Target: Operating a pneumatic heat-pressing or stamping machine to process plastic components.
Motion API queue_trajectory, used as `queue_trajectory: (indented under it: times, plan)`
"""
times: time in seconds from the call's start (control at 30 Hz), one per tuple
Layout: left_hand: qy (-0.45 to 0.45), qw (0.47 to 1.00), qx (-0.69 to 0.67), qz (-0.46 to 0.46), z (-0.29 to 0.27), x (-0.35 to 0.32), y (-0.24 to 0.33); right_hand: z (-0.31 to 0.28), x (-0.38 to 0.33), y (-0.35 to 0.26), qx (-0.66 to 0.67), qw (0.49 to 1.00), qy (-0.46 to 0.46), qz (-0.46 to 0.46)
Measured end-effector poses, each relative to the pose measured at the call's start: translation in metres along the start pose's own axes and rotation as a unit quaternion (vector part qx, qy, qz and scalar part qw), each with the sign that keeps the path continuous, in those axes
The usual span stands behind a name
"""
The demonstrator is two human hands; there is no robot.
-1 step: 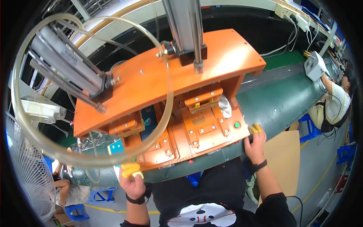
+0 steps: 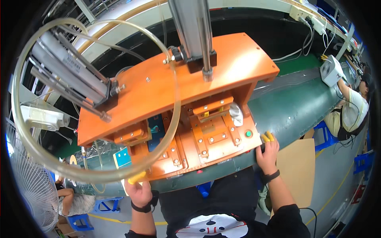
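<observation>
An orange press [image 2: 170,95] stands in front of me, with two metal cylinders upright on its top plate. My left hand [image 2: 139,193] is at the press's front left corner. Yellow covers sit on its fingertips, partly behind the clear hose [image 2: 79,173], so its grip is hidden. At the front right corner, my right hand [image 2: 268,155] rests with thumb and fingers apart, also with yellow fingertip covers. A dark spot shows between them; I cannot make out what it is. Close by is a green button [image 2: 249,133]. Orange fixture blocks [image 2: 212,137] lie under the top plate.
The press stands on a green worktop [image 2: 291,107]. A teal panel [image 2: 123,157] shows by its left side, a crumpled white cloth [image 2: 236,115] inside it. A fan [image 2: 31,182] is at left. Co-workers sit at both sides; a small white fan [image 2: 331,70] is at far right.
My left fingers have shifted behind the hose, and the pale piece beside them is out of sight. The right hand has hardly moved. The teal panel shows more fully.
</observation>
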State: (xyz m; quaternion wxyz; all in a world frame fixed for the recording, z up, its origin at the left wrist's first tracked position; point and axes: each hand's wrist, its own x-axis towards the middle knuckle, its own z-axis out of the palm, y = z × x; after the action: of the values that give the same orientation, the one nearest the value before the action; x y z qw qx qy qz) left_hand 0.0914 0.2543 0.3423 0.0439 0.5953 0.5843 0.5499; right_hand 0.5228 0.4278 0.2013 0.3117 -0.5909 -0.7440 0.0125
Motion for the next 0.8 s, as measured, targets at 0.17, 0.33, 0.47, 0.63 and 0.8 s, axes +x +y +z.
queue_trajectory:
  times: [0.17, 0.33, 0.47, 0.63, 0.8]
  plan:
    - [-0.060, 0.992, 0.098, 0.042, 0.007, 0.024, -0.019, 0.000, 0.003, -0.003, -0.009, 1.000, -0.016, 0.009]
    - [-0.206, 0.943, 0.259, 0.029, 0.000, 0.047, 0.003, 0.002, 0.004, -0.004, -0.007, 1.000, -0.003, 0.013]
    - [-0.241, 0.927, 0.278, 0.080, -0.002, 0.055, -0.003, 0.007, 0.000, -0.002, -0.014, 1.000, 0.006, 0.018]
    - [-0.175, 0.962, 0.188, 0.092, -0.014, 0.035, -0.015, 0.011, 0.001, 0.000, -0.016, 0.999, 0.023, 0.023]
    - [-0.153, 0.977, 0.141, 0.049, -0.005, 0.021, -0.030, 0.018, 0.009, -0.001, -0.046, 0.997, 0.025, 0.051]
